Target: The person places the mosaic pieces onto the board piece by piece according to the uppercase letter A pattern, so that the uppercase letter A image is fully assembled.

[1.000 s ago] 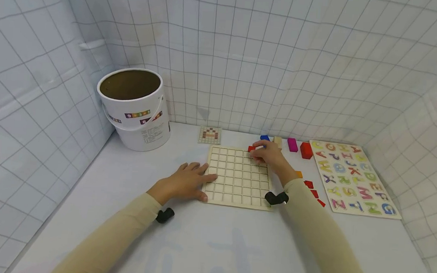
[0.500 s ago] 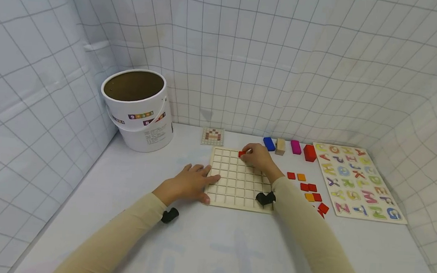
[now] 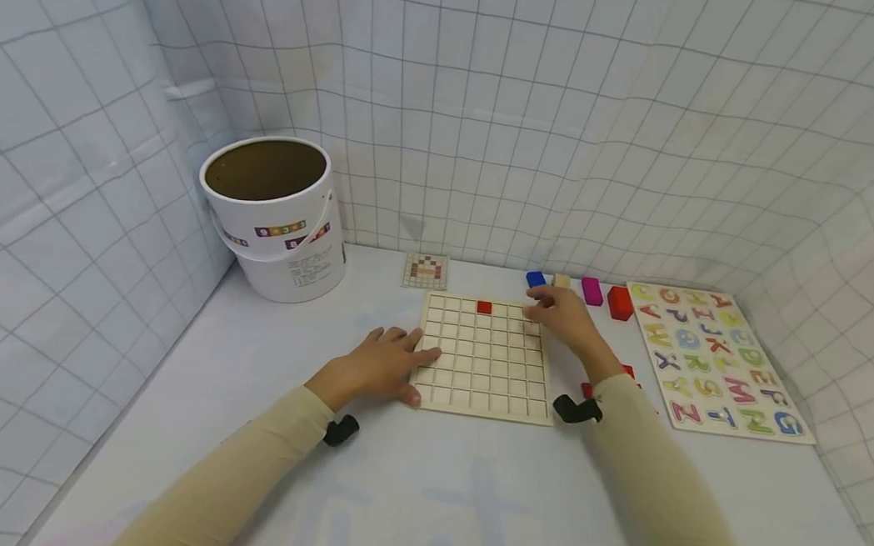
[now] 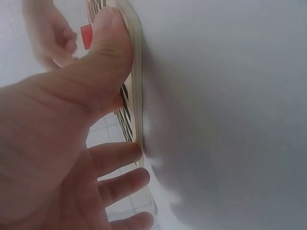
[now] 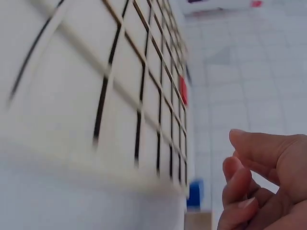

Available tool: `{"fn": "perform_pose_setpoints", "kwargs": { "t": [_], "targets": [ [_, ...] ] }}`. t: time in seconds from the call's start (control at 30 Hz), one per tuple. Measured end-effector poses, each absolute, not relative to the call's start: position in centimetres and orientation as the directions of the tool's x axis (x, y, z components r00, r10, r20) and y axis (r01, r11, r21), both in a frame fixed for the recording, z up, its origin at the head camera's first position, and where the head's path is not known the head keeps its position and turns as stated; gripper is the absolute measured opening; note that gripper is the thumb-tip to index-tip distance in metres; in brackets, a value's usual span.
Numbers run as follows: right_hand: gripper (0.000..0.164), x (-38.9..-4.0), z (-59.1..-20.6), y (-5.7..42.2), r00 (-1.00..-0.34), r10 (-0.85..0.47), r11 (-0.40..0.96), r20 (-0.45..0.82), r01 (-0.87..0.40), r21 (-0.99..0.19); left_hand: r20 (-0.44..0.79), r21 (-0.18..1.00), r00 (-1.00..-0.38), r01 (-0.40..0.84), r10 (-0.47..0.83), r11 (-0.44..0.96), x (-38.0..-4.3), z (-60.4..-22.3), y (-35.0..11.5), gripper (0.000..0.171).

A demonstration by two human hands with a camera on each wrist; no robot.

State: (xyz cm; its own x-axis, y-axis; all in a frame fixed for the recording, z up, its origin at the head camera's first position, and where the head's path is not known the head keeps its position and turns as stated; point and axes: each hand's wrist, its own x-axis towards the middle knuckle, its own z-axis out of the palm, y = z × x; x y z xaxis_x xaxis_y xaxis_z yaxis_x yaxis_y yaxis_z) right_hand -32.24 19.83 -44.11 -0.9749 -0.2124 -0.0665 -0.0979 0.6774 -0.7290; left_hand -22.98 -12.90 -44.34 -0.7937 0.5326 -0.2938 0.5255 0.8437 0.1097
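A pale wooden grid board lies on the white table, with one red square tile in its far row. My left hand rests at the board's left edge, fingers spread. In the left wrist view the thumb lies along the board's rim. Over the board's far right corner is my right hand. Its fingers are loosely bent with nothing between thumb and fingertips, as the right wrist view shows. Behind the board lies a small square card with a coloured grid pattern.
A white bucket stands at the back left. Blue, plain wood, magenta and red blocks line the back right. An alphabet board lies far right. My right forearm partly hides several loose tiles.
My right hand set the red tile into the far row, let go of it and moved right, off the tile. The left hand has stayed at the board's edge.
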Motion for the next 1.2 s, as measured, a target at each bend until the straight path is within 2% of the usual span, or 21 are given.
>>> {"fn": "perform_pose_setpoints", "kwargs": {
  "t": [0.2, 0.37, 0.63, 0.77, 1.07, 1.2],
  "targets": [
    [0.043, -29.7, -44.2, 26.8, -0.979, -0.122, 0.699, -0.165, 0.033, -0.715, -0.294, 0.113, -0.795, 0.523, 0.531, 0.845, -23.1, -44.3, -12.8, 0.088],
    [0.044, -28.4, -45.2, 29.3, -0.968, -0.131, 0.747, -0.212, 0.045, -0.664, -0.293, 0.126, -0.795, 0.519, 0.531, 0.846, -22.9, -44.2, -12.8, 0.088],
    [0.038, -28.7, -45.8, 29.3, -0.97, -0.126, 0.829, -0.206, 0.011, -0.559, -0.291, 0.125, -0.797, 0.516, 0.529, 0.847, -22.8, -44.1, -12.5, 0.088],
    [0.035, -28.8, -45.6, 28.8, -0.969, -0.108, 0.835, -0.221, 0.032, -0.549, -0.3, 0.127, -0.799, 0.508, 0.521, 0.852, -22.8, -43.8, -12.6, 0.089],
    [0.023, -28.8, -45.6, 28.8, -0.973, -0.081, 0.801, -0.215, 0.065, -0.595, -0.291, 0.147, -0.795, 0.512, 0.532, 0.846, -22.8, -43.8, -12.7, 0.089],
    [0.028, -29.1, -45.6, 29.1, -0.972, -0.108, 0.725, -0.207, 0.066, -0.686, -0.285, 0.153, -0.793, 0.518, 0.539, 0.842, -22.8, -43.9, -12.7, 0.088]
  ]
}}
